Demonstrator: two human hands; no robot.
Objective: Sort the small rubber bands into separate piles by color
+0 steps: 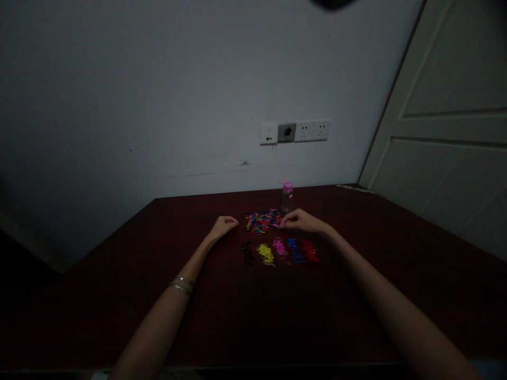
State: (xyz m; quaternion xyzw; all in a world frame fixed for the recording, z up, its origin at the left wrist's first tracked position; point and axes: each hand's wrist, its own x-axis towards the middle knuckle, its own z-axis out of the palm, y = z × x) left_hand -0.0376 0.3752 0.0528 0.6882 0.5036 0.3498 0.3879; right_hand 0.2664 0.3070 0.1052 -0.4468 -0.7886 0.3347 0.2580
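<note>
A mixed pile of small colored bands [262, 221] lies on the dark red table. In front of it are separate groups: black [247, 253], yellow [265, 254], pink [281, 250], blue [295, 250] and red [310, 251]. My right hand [298, 220] touches the right edge of the mixed pile, its fingers pinched by a pink band; what they grip is too small to tell. Left of the pile, my left hand [224, 226] rests on the table with curled fingers, and whatever they hold, if anything, is hidden.
Behind the pile stands a clear bottle with a pink lid [288, 194]. The table [222, 316] meets a pale wall with sockets [312, 131]. A white panelled door [443, 137] is at the right.
</note>
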